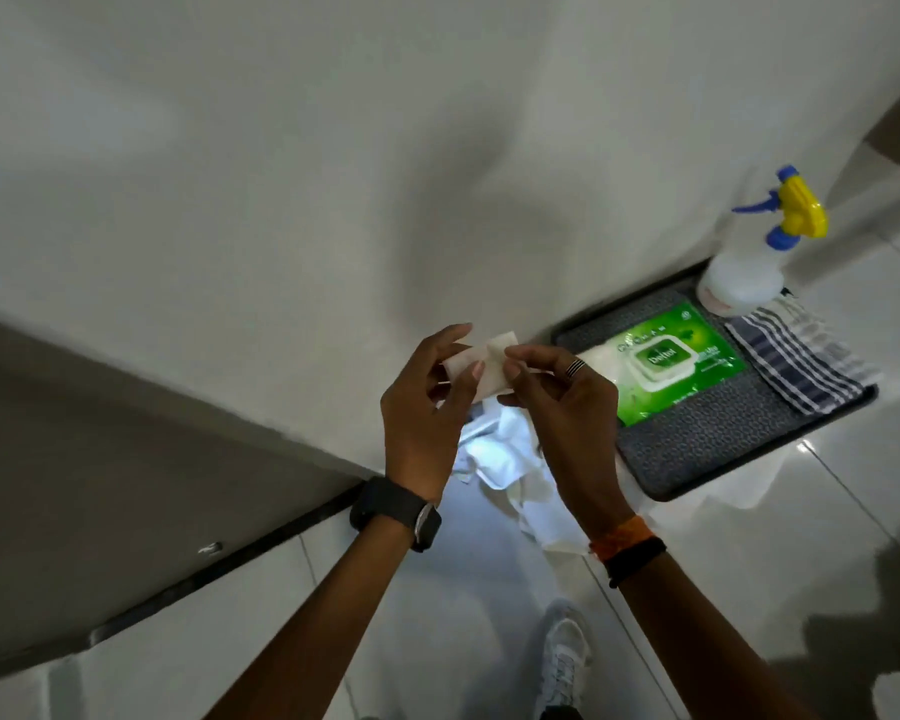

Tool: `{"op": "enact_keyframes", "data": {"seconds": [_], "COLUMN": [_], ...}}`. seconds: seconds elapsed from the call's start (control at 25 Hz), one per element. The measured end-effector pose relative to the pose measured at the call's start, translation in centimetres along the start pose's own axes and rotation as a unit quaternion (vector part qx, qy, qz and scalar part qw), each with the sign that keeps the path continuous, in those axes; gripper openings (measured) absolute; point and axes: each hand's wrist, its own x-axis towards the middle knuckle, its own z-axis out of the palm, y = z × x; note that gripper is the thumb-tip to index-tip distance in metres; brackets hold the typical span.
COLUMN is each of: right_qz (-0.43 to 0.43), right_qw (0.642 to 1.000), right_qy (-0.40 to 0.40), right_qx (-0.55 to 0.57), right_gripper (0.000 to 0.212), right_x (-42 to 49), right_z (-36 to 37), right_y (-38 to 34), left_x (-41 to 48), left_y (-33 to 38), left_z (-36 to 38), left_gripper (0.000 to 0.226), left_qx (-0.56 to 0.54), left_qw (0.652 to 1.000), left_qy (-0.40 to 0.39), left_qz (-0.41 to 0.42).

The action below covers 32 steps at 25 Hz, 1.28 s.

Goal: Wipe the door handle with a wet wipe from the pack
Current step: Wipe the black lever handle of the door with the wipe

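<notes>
Both my hands hold a small folded white wet wipe [484,363] in front of the white wall. My left hand [427,413] pinches its left side and my right hand [562,407] pinches its right side. The green wet wipe pack [671,361] lies with its lid closed on a dark tray [707,449] on the floor, to the right of my hands. The door [100,459] is the grey-brown panel at the left; no handle is in view.
A white spray bottle [744,272] with a yellow and blue trigger stands at the tray's far end, beside a striped cloth [801,356]. Crumpled white wipes [510,459] lie on the glossy tiled floor below my hands. My shoe [562,662] is at the bottom.
</notes>
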Motion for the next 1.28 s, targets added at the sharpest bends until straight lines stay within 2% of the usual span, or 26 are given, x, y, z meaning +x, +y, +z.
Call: {"op": "enact_keyframes", "data": {"seconds": [0.12, 0.4, 0.48, 0.64, 0.76, 0.88, 0.92, 1.0, 1.08, 1.16, 1.28], "right_qz": [-0.039, -0.122, -0.164, -0.274, -0.285, -0.279, -0.275, -0.277, -0.289, -0.289, -0.282], "right_qw": [0.998, 0.986, 0.979, 0.956, 0.953, 0.955, 0.956, 0.955, 0.953, 0.953, 0.952], "right_qy": [-0.039, -0.095, -0.106, -0.081, -0.062, -0.028, -0.015, 0.009, 0.033, 0.058, 0.102], "right_qx": [0.028, 0.066, 0.062, 0.062, 0.087, 0.1, 0.102, 0.101, 0.087, 0.071, 0.067], "right_gripper": [0.013, 0.011, 0.011, 0.01, 0.014, 0.019, 0.019, 0.017, 0.025, 0.036, 0.022], "right_x": [-4.4, -14.5, -17.4, -21.5, -23.5, -23.9, -23.8, -23.0, -22.0, -21.2, -20.5], "right_z": [7.0, 20.3, 24.0, 29.2, 31.7, 32.8, 33.0, 33.2, 33.4, 33.9, 35.1], "right_y": [-4.5, -13.6, -16.6, -22.8, -26.7, -28.4, -28.6, -28.7, -28.5, -28.1, -27.2], "left_x": [-1.5, -5.9, -6.8, -7.1, -6.5, -5.8, -5.5, -4.5, -2.7, -0.5, 2.9], "left_y": [2.6, 7.0, 8.5, 12.7, 16.2, 18.8, 19.4, 20.2, 21.1, 22.0, 22.9], "left_z": [-9.6, -27.5, -33.1, -41.4, -45.6, -47.7, -48.4, -50.1, -52.0, -53.5, -54.8], "left_gripper": [0.029, 0.028, 0.021, 0.012, 0.013, 0.016, 0.018, 0.021, 0.028, 0.038, 0.049], "left_qx": [0.008, 0.0, 0.024, 0.112, 0.171, 0.231, 0.264, 0.355, 0.451, 0.543, 0.651], "left_qw": [0.994, 0.973, 0.961, 0.929, 0.904, 0.9, 0.888, 0.831, 0.752, 0.67, 0.559], "left_qy": [0.091, 0.199, 0.221, 0.265, 0.248, 0.19, 0.181, 0.19, 0.191, 0.159, 0.109], "left_qz": [0.065, 0.12, 0.167, 0.233, 0.302, 0.317, 0.331, 0.383, 0.441, 0.48, 0.501]}}
